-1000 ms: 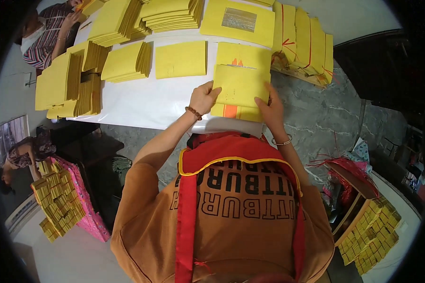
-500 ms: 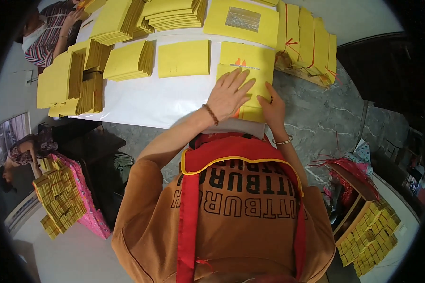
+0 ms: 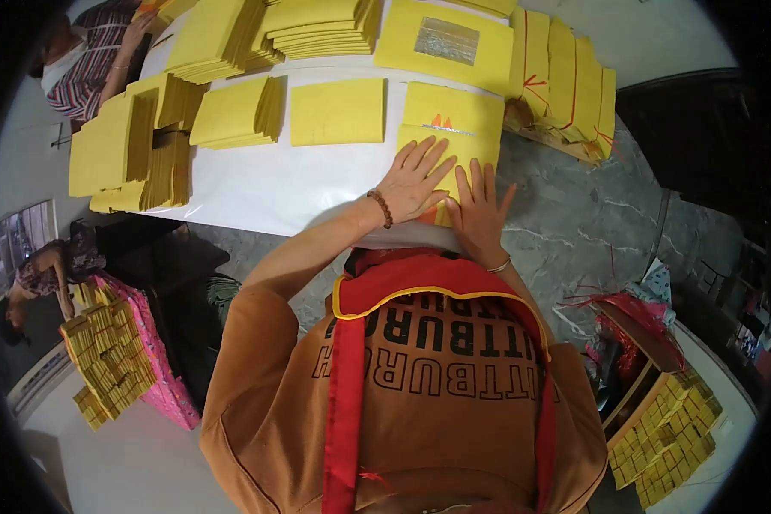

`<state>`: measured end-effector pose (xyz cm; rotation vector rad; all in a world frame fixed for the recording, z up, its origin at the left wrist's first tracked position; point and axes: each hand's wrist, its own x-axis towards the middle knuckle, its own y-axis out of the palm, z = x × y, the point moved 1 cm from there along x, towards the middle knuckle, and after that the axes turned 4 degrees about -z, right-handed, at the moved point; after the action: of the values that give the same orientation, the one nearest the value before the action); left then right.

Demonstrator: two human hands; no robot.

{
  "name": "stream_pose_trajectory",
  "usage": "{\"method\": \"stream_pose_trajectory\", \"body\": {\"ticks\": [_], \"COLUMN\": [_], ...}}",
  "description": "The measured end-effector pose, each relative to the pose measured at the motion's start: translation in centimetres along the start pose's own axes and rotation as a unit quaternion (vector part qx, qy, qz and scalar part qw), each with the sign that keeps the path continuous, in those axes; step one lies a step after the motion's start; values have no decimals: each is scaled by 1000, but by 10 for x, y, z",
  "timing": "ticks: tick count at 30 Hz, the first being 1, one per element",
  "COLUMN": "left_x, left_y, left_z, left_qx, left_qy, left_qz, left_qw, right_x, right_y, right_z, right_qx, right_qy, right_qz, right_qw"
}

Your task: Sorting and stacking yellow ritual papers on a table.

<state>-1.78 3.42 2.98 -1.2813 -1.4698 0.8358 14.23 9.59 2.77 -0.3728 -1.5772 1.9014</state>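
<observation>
A yellow folded paper sheet (image 3: 451,107) with an orange motif lies at the table's front edge, before me. My left hand (image 3: 411,182) rests flat across it, fingers spread. Beside that, my right hand (image 3: 481,212) presses on the sheet's lower right part, its fingers stretched out too. Neither hand grips anything. Left of the sheet lies a flat yellow paper piece (image 3: 337,112), apart from both hands. Behind it is a yellow sheet bearing a silvery rectangle (image 3: 447,41).
Stacks of yellow paper (image 3: 236,111) stand on the white-covered table (image 3: 257,184). Bundles tied with red string (image 3: 564,77) sit at its right end. At the far left, a person in a striped top (image 3: 86,68) works. More yellow bundles (image 3: 116,360) lie lower left, by another person (image 3: 51,265).
My right hand has moved left from the sheet's right edge onto its surface, its fingers now stretched out. My left hand stays on the sheet.
</observation>
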Motion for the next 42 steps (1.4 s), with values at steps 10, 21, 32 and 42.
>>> {"method": "stream_pose_trajectory", "body": {"ticks": [10,21,32,42], "left_x": [14,13,-42,-43], "left_y": [-15,-35,-39,-37], "left_z": [-41,6,135,132], "left_qx": [190,-157,170,85], "left_qy": [56,-57,-77,-192], "left_qz": [203,-70,-49,186], "left_qw": [959,983,981,960], "right_x": [-8,-5,-8,-8], "right_y": [-4,11,28,12], "right_z": [-17,-38,-33,-25], "right_qx": [163,536,572,435], "right_qy": [44,276,285,251], "right_qz": [42,-211,-109,-119], "right_qw": [985,770,762,856]}}
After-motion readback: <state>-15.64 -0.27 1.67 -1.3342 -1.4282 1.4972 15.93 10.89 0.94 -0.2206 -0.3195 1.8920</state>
